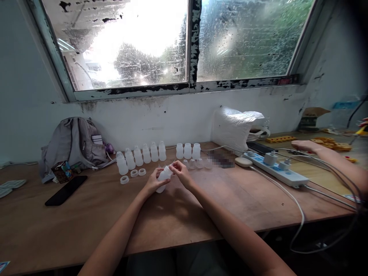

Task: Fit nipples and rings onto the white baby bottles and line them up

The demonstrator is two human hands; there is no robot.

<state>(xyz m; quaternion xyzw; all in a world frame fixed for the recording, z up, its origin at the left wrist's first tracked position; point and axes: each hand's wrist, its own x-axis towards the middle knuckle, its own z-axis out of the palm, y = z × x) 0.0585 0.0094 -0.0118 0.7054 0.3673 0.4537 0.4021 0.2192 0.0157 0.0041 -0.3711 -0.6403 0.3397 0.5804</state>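
Note:
My left hand (pixel 155 181) is wrapped round a small frosted-white baby bottle (pixel 164 175), tilted just above the table. At its top, the fingertips of my right hand (pixel 181 172) are pinched together on the top part; the exact piece between them is partly hidden. Left of my hands, several similar bottles with teat tops (pixel 146 154) stand in a slanting row. In front of them lie three white collar rings (pixel 134 173). Three bottles without tops (pixel 188 151) stand behind my right hand. Several clear domed pieces (pixel 199 164) lie to its right.
A grey backpack (pixel 76 145), a small box (pixel 62 171) and a black phone (pixel 66 190) sit at left. At right are a white bag (pixel 232 128), a power strip (pixel 276 170) with cables and a white round device (pixel 243 162). Another person's arm (pixel 339 159) reaches beside yellow parts (pixel 330 144).

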